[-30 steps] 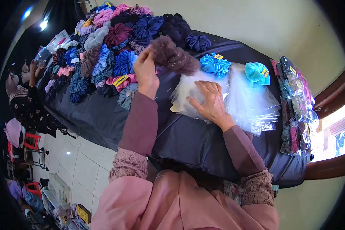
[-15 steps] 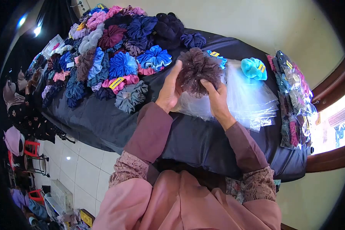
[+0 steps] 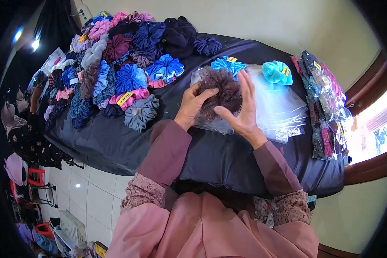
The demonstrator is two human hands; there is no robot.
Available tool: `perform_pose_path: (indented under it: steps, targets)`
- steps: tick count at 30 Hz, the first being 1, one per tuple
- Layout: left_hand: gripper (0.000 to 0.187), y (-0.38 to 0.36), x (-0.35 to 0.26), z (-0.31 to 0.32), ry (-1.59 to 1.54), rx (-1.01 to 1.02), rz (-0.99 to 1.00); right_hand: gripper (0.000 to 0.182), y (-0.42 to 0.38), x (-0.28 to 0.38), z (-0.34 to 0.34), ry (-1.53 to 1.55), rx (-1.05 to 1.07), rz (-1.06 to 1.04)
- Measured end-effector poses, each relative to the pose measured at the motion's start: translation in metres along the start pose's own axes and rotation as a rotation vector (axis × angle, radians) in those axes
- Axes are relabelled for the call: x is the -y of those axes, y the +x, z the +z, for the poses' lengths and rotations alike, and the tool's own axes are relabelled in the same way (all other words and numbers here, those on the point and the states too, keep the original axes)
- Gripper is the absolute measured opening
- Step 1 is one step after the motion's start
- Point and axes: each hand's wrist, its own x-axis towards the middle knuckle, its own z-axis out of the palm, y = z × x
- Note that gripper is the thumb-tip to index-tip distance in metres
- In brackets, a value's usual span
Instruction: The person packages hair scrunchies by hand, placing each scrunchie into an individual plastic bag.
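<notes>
A brown, sheer, ruffled scrunchie is held up over the dark-covered table. My left hand grips its left side, thumb pressed on the front. At its right edge, my right hand has thumb and fingers spread apart, close beside the fabric. Beneath both hands lies a fanned stack of clear plastic bags. A bright blue scrunchie with a yellow tag lies just behind the brown one. Farther right, a turquoise scrunchie, also tagged yellow, rests on the bags.
A large heap of scrunchies in many colours covers the table's left half. Bagged scrunchies are piled at the right end, near a wooden window frame. Another person in dark floral clothing is at the far left.
My right hand has let go of the brown scrunchie and opened beside it. My left thumb has come onto its front. The view has shifted slightly, showing more of the bright blue scrunchie.
</notes>
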Motion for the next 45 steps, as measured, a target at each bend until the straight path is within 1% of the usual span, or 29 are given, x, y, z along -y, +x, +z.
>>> perform_pose_path:
  steps: [1, 2, 3, 5, 6, 7, 9, 10, 14, 16, 19, 20, 22, 24, 25, 26, 27, 29, 30, 31, 32, 33, 34, 35, 37, 38, 39, 41, 45]
  targets:
    - [0.028, -0.001, 0.001, 0.001, 0.001, 0.003, -0.002, 0.087, 0.001, 0.004, 0.000, -0.071, 0.029, -0.093]
    - [0.028, -0.001, 0.001, 0.001, -0.013, 0.022, -0.029, 0.084, 0.000, 0.003, 0.000, -0.118, 0.086, -0.104]
    - [0.028, -0.001, 0.002, 0.001, -0.027, 0.040, -0.055, 0.084, -0.002, 0.001, 0.001, -0.121, 0.083, -0.102]
    - [0.029, 0.001, 0.005, -0.004, -0.021, 0.036, -0.079, 0.083, -0.004, -0.001, 0.003, -0.067, 0.129, -0.016]
    - [0.031, 0.001, 0.004, -0.004, -0.016, 0.027, -0.101, 0.077, -0.005, -0.002, 0.003, 0.002, 0.110, 0.043]
    - [0.031, 0.002, 0.004, -0.004, -0.015, 0.029, -0.101, 0.077, -0.006, -0.006, 0.004, 0.001, 0.108, 0.043]
    - [0.038, 0.002, 0.001, -0.003, -0.158, 0.020, -0.075, 0.070, -0.007, -0.013, 0.006, -0.002, -0.007, 0.064]
    - [0.041, 0.002, 0.001, -0.006, -0.123, 0.015, -0.076, 0.066, -0.007, -0.016, 0.007, 0.033, -0.070, 0.073]
    - [0.041, 0.001, -0.001, -0.003, -0.237, 0.101, -0.068, 0.066, -0.008, -0.020, 0.008, 0.117, -0.127, 0.158]
    - [0.040, -0.001, 0.001, -0.002, -0.267, 0.175, -0.132, 0.066, -0.009, -0.014, 0.007, -0.200, -0.099, 0.019]
    - [0.040, -0.001, 0.004, 0.001, -0.173, 0.202, -0.108, 0.064, -0.004, 0.001, 0.004, -0.266, -0.142, -0.047]
    - [0.040, -0.001, 0.005, 0.001, -0.126, 0.214, -0.096, 0.064, -0.004, 0.000, 0.003, -0.268, -0.142, -0.047]
    - [0.040, -0.002, 0.004, 0.000, -0.082, 0.197, -0.100, 0.061, -0.004, -0.002, 0.000, -0.207, 0.065, -0.104]
    - [0.040, -0.001, 0.004, -0.002, -0.037, 0.179, -0.104, 0.060, -0.007, -0.010, 0.001, -0.194, 0.043, -0.078]
    - [0.039, 0.001, 0.005, -0.005, -0.047, 0.168, -0.053, 0.059, -0.006, -0.013, 0.001, -0.180, 0.023, -0.052]
    - [0.038, 0.004, 0.004, -0.008, -0.058, 0.158, -0.002, 0.049, -0.004, -0.016, -0.001, -0.127, -0.074, -0.044]
    - [0.038, 0.006, 0.003, -0.011, -0.058, 0.160, -0.001, 0.049, 0.001, -0.013, -0.004, -0.129, -0.075, -0.045]
    - [0.034, 0.008, 0.001, -0.016, 0.152, -0.059, 0.154, 0.036, 0.006, -0.010, -0.013, 0.206, -0.305, 0.421]
    - [0.033, 0.010, 0.004, -0.020, 0.245, -0.151, 0.214, 0.032, 0.003, -0.039, -0.015, 0.254, -0.384, 0.391]
    - [0.033, 0.011, 0.006, -0.021, 0.245, -0.151, 0.213, 0.028, 0.009, -0.049, -0.016, 0.303, -0.463, 0.359]
    - [0.031, 0.011, 0.009, -0.022, 0.347, -0.245, 0.255, 0.024, 0.007, -0.056, -0.018, 0.584, -0.556, 0.494]
    - [0.030, 0.012, 0.012, -0.024, 0.450, -0.338, 0.296, 0.021, 0.000, -0.080, -0.024, 0.698, -0.567, 0.612]
    - [0.033, 0.016, 0.018, -0.027, 0.571, -0.356, 0.344, 0.021, -0.001, -0.082, -0.028, 0.729, -0.561, 0.670]
    - [0.033, 0.017, 0.023, -0.031, 0.573, -0.357, 0.343, 0.021, -0.002, -0.085, -0.029, 0.760, -0.556, 0.727]
    - [0.040, 0.012, 0.027, -0.025, 1.245, -0.287, 0.663, 0.023, -0.003, -0.090, -0.026, 0.787, -0.587, 0.761]
    - [0.049, 0.010, 0.030, -0.020, 1.304, -0.243, 0.650, 0.025, -0.004, -0.092, -0.025, 0.815, -0.618, 0.792]
    - [0.049, 0.006, 0.034, -0.018, 1.304, -0.243, 0.648, 0.025, -0.003, -0.088, -0.025, 0.814, -0.618, 0.794]
    - [0.052, 0.000, 0.039, -0.014, 1.606, -0.153, 0.665, 0.026, 0.000, -0.081, -0.028, 0.770, -0.604, 0.840]
    - [0.050, 0.002, 0.042, -0.016, 1.582, -0.138, 0.593, 0.026, 0.000, -0.080, -0.029, 0.795, -0.575, 0.833]
